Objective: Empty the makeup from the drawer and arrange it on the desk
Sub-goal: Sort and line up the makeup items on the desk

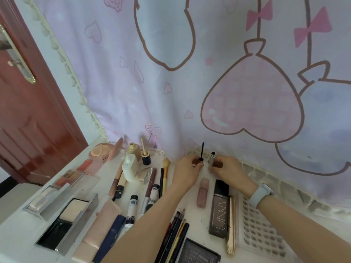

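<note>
Task looks far along, prob. near the end: most makeup is already out and laid in rough rows on the white counter [22, 242]. No drawer in view, so can't tell if anything is left inside. What remains, judging from this: put the two pieces in hand back together or stand them at the back, then tidy rows.

Left hand [187, 171] reaches fwd to the back of the counter, palm down, fingers curled; its grip is pinched round a small dark cap with a thin black wand [202, 151] that sticks straight up. Right hand [227, 170], w/ a pale blue watch band [263, 194] on the wrist, sits just beside it, grip closed round a small clear tube with a black neck [212, 158], held upright. Wand and tube near each other, not joined. Both forearms stretch in from the bottom edge, angled toward each other.

Just behind the grips hangs a pink cartoon-print curtain [171, 82]. Nearer the person than the right grip: a dark rectangular foundation bottle [219, 207] lying flat, a pink lip tube [202, 192] beside it, a white lattice tray [260, 226] further right. Left of the left grip: a white pump bottle [130, 168], brushes, pencils, open compacts.
</note>
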Motion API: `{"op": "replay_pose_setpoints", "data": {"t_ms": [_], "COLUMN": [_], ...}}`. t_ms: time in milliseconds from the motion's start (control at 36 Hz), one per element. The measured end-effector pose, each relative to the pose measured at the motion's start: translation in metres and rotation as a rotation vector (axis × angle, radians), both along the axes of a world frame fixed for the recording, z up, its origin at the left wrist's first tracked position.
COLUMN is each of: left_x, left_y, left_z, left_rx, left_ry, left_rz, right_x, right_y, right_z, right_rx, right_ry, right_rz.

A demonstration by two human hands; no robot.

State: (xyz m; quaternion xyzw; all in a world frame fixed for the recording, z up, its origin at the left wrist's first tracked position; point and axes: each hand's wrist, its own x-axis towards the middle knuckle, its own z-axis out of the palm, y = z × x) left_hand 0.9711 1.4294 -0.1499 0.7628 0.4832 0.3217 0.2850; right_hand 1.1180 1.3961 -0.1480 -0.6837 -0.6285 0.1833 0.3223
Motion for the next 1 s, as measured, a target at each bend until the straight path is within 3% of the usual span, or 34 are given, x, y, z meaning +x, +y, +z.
{"op": "replay_pose_setpoints", "data": {"t_ms": [639, 1000], "left_x": [-0.005, -0.012], "left_y": [0.005, -0.004], "left_z": [0.0, 0.0], "left_rx": [-0.039, -0.026], "left_ry": [0.025, 0.019], "left_rz": [-0.037, 0.005], "right_x": [-0.007, -0.007], "right_y": [0.005, -0.002], "right_z": [-0.007, -0.005], "right_rx": [0.037, -0.062], "right_ry": [0.064, 0.1], "right_rz": [0.021, 0.005]}}
